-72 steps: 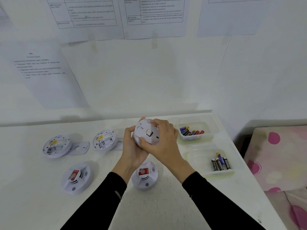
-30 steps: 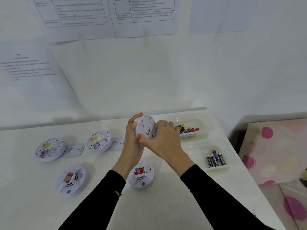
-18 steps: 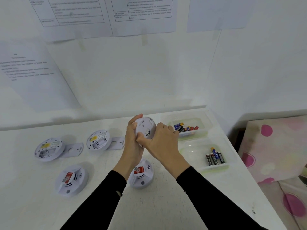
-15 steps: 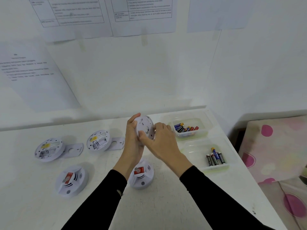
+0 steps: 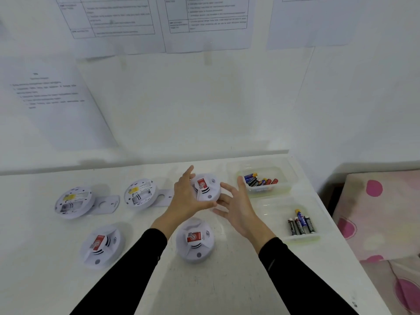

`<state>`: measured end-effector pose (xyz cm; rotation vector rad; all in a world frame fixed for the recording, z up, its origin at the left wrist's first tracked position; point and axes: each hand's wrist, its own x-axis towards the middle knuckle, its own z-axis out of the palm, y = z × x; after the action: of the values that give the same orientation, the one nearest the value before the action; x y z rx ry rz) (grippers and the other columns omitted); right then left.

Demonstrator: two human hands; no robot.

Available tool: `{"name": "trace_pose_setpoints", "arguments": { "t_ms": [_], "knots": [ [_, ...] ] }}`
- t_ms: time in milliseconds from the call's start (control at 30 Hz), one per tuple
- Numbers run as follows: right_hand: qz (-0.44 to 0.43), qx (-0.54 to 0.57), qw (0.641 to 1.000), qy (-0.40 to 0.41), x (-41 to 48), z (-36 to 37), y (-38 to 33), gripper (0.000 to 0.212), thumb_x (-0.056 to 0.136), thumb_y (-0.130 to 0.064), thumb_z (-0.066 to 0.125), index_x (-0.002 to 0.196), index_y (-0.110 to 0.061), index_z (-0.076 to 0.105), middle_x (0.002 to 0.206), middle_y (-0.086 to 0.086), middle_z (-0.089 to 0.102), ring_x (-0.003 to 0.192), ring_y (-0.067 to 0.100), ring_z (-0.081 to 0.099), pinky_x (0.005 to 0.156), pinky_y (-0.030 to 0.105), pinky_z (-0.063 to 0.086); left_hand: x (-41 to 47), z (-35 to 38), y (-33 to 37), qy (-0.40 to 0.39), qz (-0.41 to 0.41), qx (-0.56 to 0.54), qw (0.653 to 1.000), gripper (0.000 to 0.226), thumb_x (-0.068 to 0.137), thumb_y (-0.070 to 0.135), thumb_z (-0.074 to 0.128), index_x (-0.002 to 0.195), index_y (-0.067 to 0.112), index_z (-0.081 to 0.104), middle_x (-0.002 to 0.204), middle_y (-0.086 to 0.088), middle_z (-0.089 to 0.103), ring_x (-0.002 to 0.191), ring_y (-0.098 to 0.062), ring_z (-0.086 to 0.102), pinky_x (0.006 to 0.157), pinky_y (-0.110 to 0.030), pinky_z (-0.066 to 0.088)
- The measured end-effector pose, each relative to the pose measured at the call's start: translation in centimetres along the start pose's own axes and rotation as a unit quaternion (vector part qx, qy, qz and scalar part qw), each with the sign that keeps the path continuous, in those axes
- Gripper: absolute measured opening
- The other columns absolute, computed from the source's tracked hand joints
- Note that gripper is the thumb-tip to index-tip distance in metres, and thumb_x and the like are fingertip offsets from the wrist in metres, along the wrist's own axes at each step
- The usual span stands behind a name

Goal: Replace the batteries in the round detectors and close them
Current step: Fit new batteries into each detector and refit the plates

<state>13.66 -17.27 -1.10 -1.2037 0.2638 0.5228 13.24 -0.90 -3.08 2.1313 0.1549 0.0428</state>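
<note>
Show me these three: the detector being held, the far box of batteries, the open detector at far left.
held detector (image 5: 206, 189), head view, middle of its front face.
far battery box (image 5: 270, 191), head view, clear front wall.
far-left open detector (image 5: 73, 202), head view, middle of its open back.

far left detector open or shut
Open: the far left detector lies back up, battery bay exposed, its plate off beside it.

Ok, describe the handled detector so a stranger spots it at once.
Look at the white table, just left of the far battery tub. The detector is gripped by the left hand, the right hand spread beside it; alone in the back row, it shows its red-labelled face.
</note>
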Motion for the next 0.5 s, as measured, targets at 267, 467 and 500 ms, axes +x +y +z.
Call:
{"name": "trace_pose_setpoints", "arguments": {
  "t_ms": [267, 467, 500],
  "knots": [
    [-0.029, -0.185, 0.980, 0.060, 0.8, 0.7, 1.2, 0.052, 0.104, -0.048, 0.015, 0.112, -0.021, 0.059, 0.083, -0.010, 0.054, 0.067, 0.007, 0.045, 0.060, 0.018, 0.037, 1.8, 0.2, -1.8, -0.084, 0.030, 0.073, 0.993, 0.115, 0.064, 0.022, 0.093, 0.153, 0.021, 0.019, 0.151, -0.002, 0.032, 0.139, -0.022, 0.028, 0.104, -0.026, 0.024],
    [-0.021, -0.207, 0.974, 0.091, 1.7, 0.4, 1.4, 0.064, 0.102, -0.052, 0.016, 0.128, -0.008, 0.055, 0.075, -0.003, 0.045, 0.063, 0.010, 0.042, 0.056, 0.021, 0.036, 2.6, 0.6, -2.7, -0.098, 0.003, 0.059, 0.993, 0.120, 0.060, 0.022, 0.095, 0.154, 0.020, 0.020, 0.152, -0.002, 0.031, 0.142, -0.021, 0.026, 0.114, -0.033, 0.027],
    [-0.019, -0.211, 0.973, 0.091, 1.8, 0.4, 1.5, 0.064, 0.101, -0.054, 0.015, 0.130, -0.010, 0.053, 0.075, -0.003, 0.043, 0.064, 0.010, 0.043, 0.056, 0.021, 0.036, 2.7, 0.7, -2.8, -0.099, -0.001, 0.057, 0.993, 0.121, 0.059, 0.024, 0.095, 0.154, 0.020, 0.020, 0.152, -0.003, 0.032, 0.142, -0.022, 0.028, 0.116, -0.037, 0.028]
  ]
}}
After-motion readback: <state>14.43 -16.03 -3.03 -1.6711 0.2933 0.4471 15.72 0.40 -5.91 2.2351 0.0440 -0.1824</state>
